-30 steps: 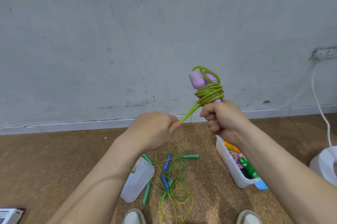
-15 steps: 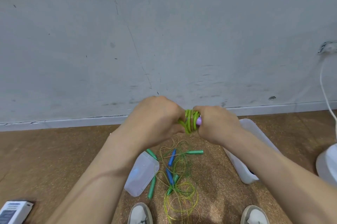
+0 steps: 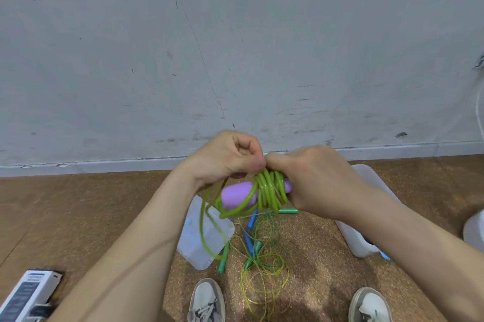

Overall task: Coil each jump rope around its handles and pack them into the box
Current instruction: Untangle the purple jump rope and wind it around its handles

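While the right hand [image 3: 314,183] is curling its fingers round the right end of the purple handles [image 3: 237,194] just right of the frame's centre, the left hand [image 3: 230,156] is pinching the green rope [image 3: 269,190] between thumb and bent fingers at the top of the coil, so both hands are holding this one bundle in the air above the floor [image 3: 78,217]; most of the rope is already sitting in tight turns around the handles, but a loose loop [image 3: 201,222] is hanging below the left hand, so the coiling is looking nearly finished yet not secured; that tail is probably needing a tuck under the turns, or the coil may be springing open on release; the box [image 3: 357,243] is lying at the right of the frame, largely hidden behind the right forearm [image 3: 406,243], so I cannot tell what it is holding; its lid [image 3: 193,243] is lying apart from it, left of centre under the loop; more ropes are waiting uncoiled in the lower centre, a tangle of thin yellow-green cord [image 3: 264,274] with blue handles [image 3: 248,242] and green handles [image 3: 288,211] among it, between lid and box; judging by that, a good share of the task is remaining: finishing this bundle, placing it in the box, then coiling and packing the ropes from the floor.
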The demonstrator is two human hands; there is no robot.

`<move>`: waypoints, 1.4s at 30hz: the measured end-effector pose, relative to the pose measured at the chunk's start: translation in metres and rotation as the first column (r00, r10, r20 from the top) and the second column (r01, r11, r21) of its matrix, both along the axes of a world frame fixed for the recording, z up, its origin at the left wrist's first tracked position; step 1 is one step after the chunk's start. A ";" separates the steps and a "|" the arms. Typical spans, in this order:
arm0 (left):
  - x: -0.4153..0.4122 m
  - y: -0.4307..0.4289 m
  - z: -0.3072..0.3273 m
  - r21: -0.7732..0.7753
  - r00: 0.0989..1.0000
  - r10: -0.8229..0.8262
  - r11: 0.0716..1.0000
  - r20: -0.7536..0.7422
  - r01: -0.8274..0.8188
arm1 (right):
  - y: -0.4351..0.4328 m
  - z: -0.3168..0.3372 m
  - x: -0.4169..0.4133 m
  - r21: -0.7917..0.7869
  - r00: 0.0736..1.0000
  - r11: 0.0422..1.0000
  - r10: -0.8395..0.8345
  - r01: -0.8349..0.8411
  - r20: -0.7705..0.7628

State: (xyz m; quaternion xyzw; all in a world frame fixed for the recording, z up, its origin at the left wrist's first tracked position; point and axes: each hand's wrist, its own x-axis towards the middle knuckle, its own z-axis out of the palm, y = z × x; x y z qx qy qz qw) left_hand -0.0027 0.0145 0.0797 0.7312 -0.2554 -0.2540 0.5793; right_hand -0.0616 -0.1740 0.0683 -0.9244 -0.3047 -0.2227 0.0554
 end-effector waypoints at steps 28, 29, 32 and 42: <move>-0.037 -0.048 0.000 0.603 0.385 -0.465 0.584 0.797 -0.544 | -0.036 -0.022 0.034 0.377 0.751 0.675 -0.419 0.634 -0.511; -0.040 -0.050 0.001 0.621 0.386 -0.488 0.578 0.783 -0.529 | -0.035 -0.022 0.033 0.295 0.740 0.715 -0.449 0.634 -0.501; -0.040 -0.048 0.012 0.642 0.406 -0.497 0.579 0.767 -0.503 | -0.031 -0.021 0.029 0.131 0.731 0.791 -0.471 0.598 -0.495; -0.022 -0.016 0.031 0.673 0.699 -0.283 0.637 0.657 -0.375 | -0.004 -0.008 0.014 -0.208 0.881 0.921 -0.380 0.330 -0.283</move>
